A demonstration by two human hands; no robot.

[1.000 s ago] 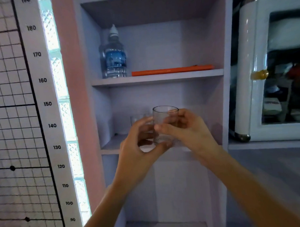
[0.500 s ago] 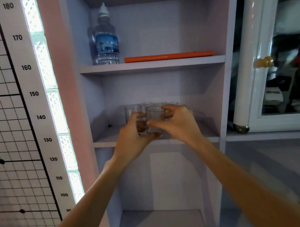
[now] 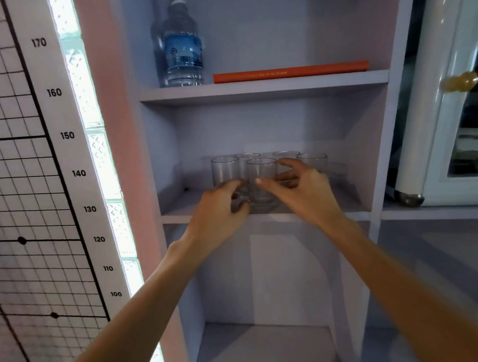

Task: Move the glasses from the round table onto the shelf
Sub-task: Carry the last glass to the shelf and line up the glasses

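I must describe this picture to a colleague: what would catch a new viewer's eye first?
First, the cluster of clear glasses on the middle shelf, with the left hand and right hand open around the front one. Above stand a water bottle and a flat orange book.

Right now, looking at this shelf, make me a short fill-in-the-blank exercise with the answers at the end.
1. The front glass stands on the ____ shelf of the three in view.
2. The flat book on the shelf above is ____ in colour.
3. Left of that book stands a water ____.
4. The right hand has its fingers ____.

Answers: middle; orange; bottle; open
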